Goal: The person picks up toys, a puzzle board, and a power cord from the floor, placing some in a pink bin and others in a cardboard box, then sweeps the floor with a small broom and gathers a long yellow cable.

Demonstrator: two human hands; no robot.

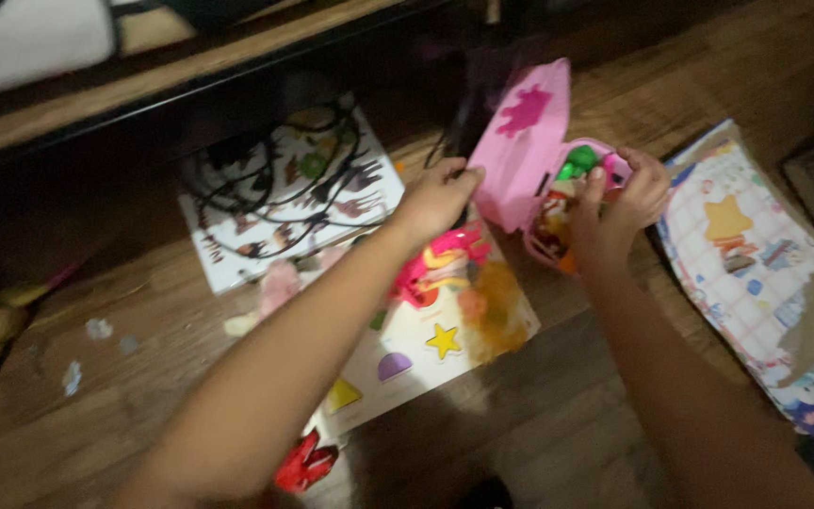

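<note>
We've got the left hand (440,196) pinching the edge of the raised lid (523,141) of a pink toy case (558,193), fingers closed on the rim. The right hand (622,203) is wrapped around the case's far side, thumb over the front, cupping the bottom half. So both hands are clamped on the same case, and it's held up a bit above the wooden floor (558,415), tilted with the lid open toward the left hand.

Inside the case we can see something green (578,160) plus red and orange bits, too blurry to name.

Right under the case and toward us lies a shape puzzle board (426,344) with a yellow star, a purple half circle and a yellow triangle, and a pink and red toy on top of it. Left of the case sits an animal picture board (294,193) with black cables (266,165) tangled over it. Right of the case is a colourful printed sheet (760,269) with a yellow star on it.
</note>
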